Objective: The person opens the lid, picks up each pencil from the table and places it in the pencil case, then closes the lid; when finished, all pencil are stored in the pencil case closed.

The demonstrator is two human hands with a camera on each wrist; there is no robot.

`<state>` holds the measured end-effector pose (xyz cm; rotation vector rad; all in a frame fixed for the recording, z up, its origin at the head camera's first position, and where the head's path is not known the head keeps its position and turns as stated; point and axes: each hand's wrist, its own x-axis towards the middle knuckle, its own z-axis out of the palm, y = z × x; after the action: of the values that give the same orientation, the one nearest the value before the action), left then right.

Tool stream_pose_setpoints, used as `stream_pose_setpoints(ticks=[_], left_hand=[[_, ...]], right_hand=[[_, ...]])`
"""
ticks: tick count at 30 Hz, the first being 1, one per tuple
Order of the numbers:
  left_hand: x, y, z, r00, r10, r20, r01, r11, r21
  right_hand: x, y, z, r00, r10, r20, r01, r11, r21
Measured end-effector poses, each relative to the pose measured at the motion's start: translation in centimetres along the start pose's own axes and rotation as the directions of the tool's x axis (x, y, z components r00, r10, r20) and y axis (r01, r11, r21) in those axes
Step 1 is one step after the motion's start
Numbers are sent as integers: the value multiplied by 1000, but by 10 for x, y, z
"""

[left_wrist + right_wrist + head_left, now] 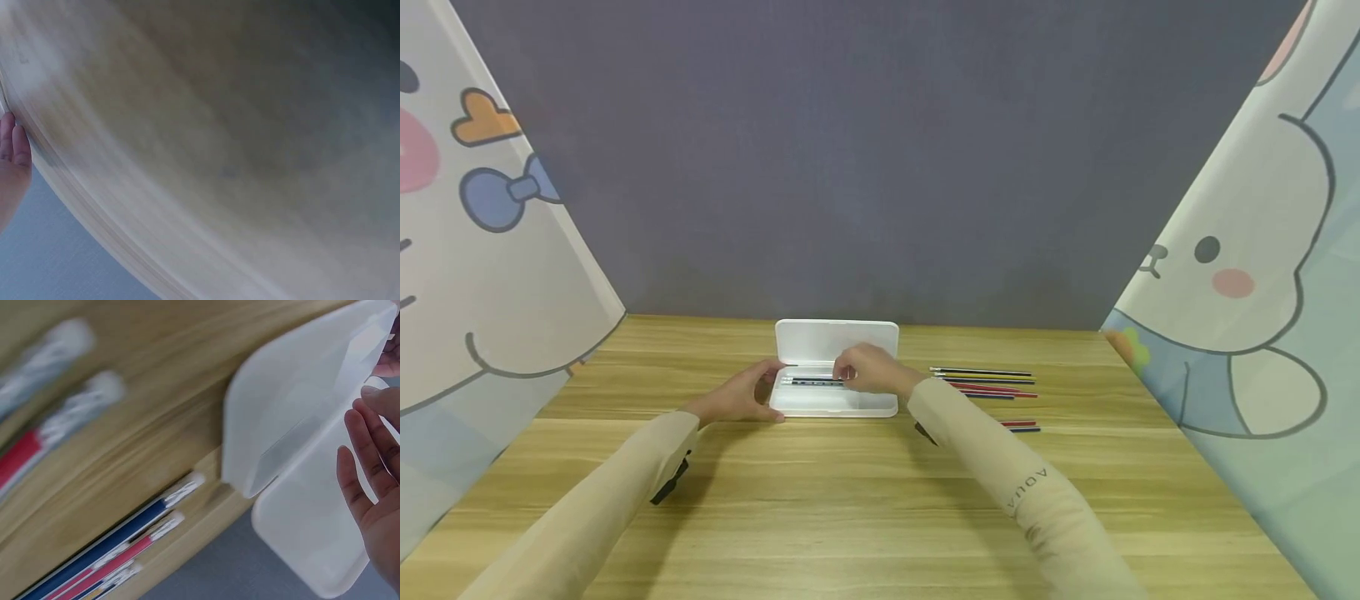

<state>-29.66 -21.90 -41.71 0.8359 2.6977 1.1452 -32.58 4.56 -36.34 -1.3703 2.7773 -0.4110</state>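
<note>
A white pencil case (835, 411) lies opened on the wooden table, its lid (805, 337) raised at the back. Inside it, dark pencils (812, 382) with pale ends lie lengthwise near the hinge. My left hand (741, 396) holds the case's left end, thumb at the front corner and fingers near the hinge. Over the tray, my right hand (872, 371) pinches a dark pencil between thumb and forefinger. The right wrist view shows that hand (381, 500) with its other fingers extended; the pencil is hidden there.
To the right of the case, several black, yellow, blue and red pencils (981, 371) lie side by side. Nearer the front, red and blue pencils (1024, 429) are partly covered by my right sleeve (1000, 458). A grey wall (865, 167) rises behind the table.
</note>
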Motion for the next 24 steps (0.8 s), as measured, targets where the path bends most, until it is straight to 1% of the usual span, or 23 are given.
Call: stream_pose_setpoints(ticks=[5,8,12,16,19,24], left_hand=[[-1,1,0,1000,10,-1,-10,1000,2],[-1,2,1,1000,0,-5,0,1000,14],[-2,3,1,1000,-13,-9,14,999,35],[-3,4,1,1000,-22,-12,22,999,35],[-3,4,0,1000,-22,-15,22,999,44],[-2,4,0,1000,-26,-12,26,998,60]], right_hand=[[-19,3,-3,1000,-28,4,28,1000,-5],[-29,7,-5,999,-33,-4,33,999,-3],[-45,12,-8,1000,-14,-10,14,1000,3],[-63,18,-11,1000,19,-9,-19,1000,9],[-76,23,-12,999,20,-30,-20,1000,11],[-98,35,-13,996,-23,-90,23,1000,-3]])
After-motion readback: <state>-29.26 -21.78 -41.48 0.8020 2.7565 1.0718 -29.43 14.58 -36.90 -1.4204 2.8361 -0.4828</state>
